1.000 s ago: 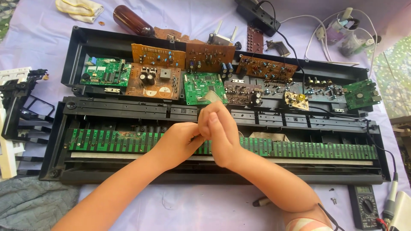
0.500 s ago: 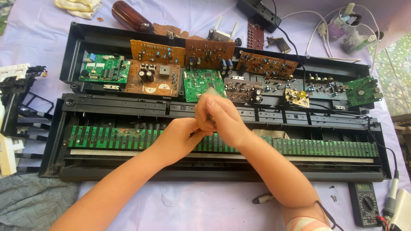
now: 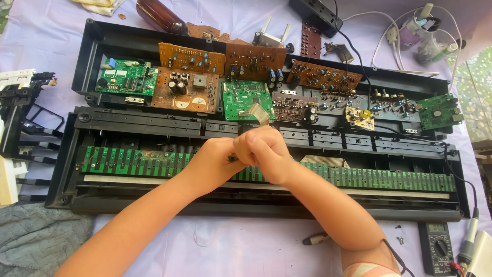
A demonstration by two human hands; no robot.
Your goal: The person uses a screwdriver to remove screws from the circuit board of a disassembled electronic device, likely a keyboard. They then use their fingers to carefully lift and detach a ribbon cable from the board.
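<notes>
An opened electronic keyboard case [image 3: 66,169] lies across the table. A long green key-contact board [image 3: 128,161] runs along its near half. My right hand [image 3: 264,151] is curled over the middle of the case, gripping a flat grey ribbon cable [image 3: 258,114]. The cable rises to a green circuit board [image 3: 241,97]. My left hand [image 3: 212,164] presses against the right one, fingers pinched at the same spot, their tips hidden. A second folded ribbon [image 3: 323,160] lies just right of my hands.
Several brown circuit boards [image 3: 187,90] and green ones [image 3: 125,77] sit in the far half of the case. A multimeter [image 3: 435,249] and loose screws lie at the near right, grey cloth [image 3: 36,241] at the near left, black and white key frames [image 3: 15,118] at the left.
My hands stood with fingers pointing up around the ribbon; now both are curled into fists on it and sit slightly lower. The view has shifted a little.
</notes>
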